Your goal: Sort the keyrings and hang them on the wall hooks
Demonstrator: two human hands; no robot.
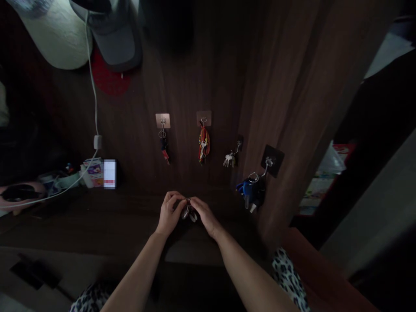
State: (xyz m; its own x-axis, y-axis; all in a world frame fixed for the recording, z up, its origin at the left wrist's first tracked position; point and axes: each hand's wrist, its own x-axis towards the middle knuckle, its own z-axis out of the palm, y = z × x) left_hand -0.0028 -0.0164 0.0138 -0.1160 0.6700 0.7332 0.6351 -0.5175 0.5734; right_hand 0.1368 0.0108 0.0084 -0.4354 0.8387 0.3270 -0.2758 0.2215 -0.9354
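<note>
Between my two hands, just above the dark wooden shelf, hangs a small bunch of keys (190, 214). My left hand (170, 212) pinches the top of the bunch with thumb and fingers. From the other side, my right hand (204, 215) closes its fingertips on the same spot. The ring at the top is mostly hidden by my fingers. On the wall ahead, a keyring with a red tag (165, 151) and a red-orange lanyard with keys (203, 145) hang from hooks. To the right hang silver keys (229, 159) and a blue key bunch (251, 190).
Caps (113, 43) hang at the upper left, with a white cable (94, 86) running down past them. Small boxes (94, 171) and a pink object (22, 195) stand on the shelf's left. A wooden side panel (292, 130) rises at the right.
</note>
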